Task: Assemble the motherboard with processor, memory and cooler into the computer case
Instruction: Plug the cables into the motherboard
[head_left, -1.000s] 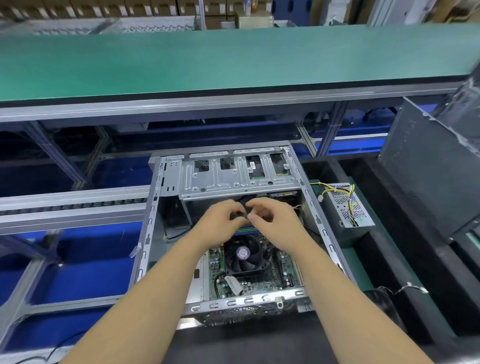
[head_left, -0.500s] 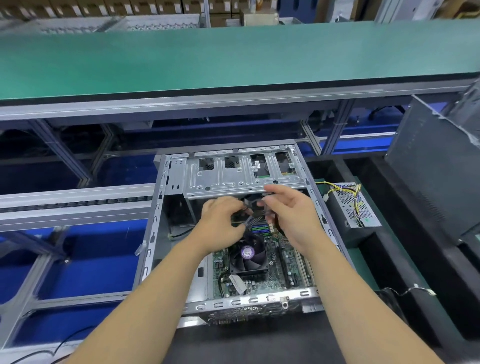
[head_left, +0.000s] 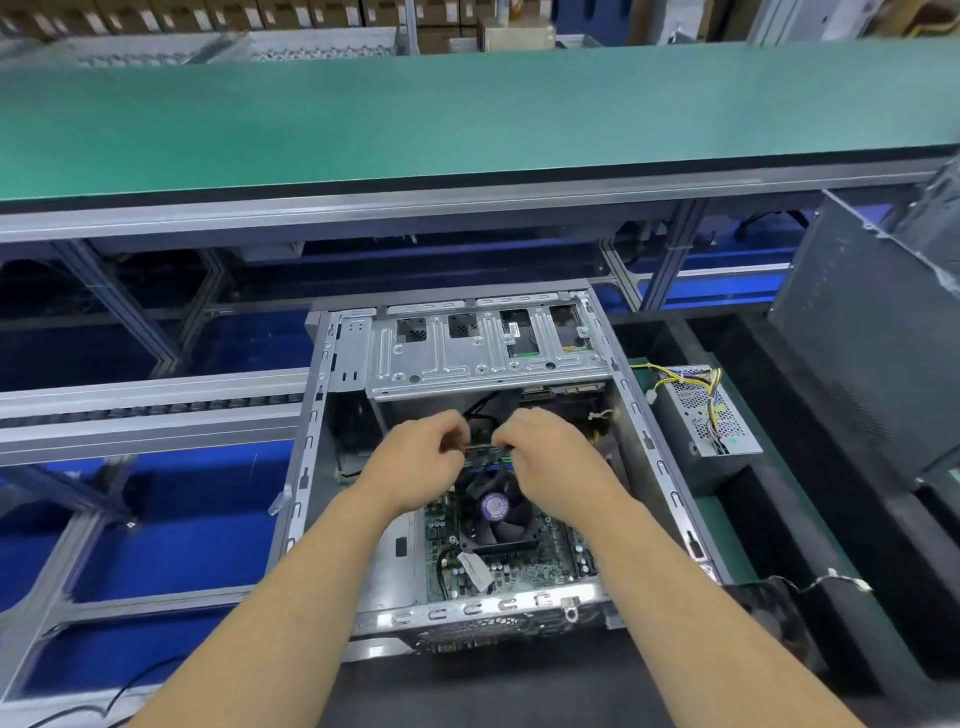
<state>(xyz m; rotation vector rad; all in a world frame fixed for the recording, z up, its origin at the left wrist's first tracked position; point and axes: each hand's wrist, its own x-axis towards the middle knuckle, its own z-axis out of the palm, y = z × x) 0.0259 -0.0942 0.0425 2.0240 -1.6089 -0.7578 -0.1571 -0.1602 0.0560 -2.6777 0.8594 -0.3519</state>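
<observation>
One open grey metal computer case (head_left: 311, 441), one black cooler fan (head_left: 493, 512); two hands, left hand (head_left: 415, 462) and right hand (head_left: 556, 462), fingers curled, pinching thin black cables (head_left: 485, 451), now lower than before.

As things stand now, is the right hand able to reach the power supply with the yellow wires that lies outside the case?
Probably yes. The power supply lies in the open, right of the computer case, with nothing over it. The right hand is inside the case pinching a small dark part, so it must first let go and lift over the side wall.

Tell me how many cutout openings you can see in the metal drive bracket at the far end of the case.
4, in a row along the drive bracket: two small ones on the left, two taller ones on the right. None look hidden.
</observation>
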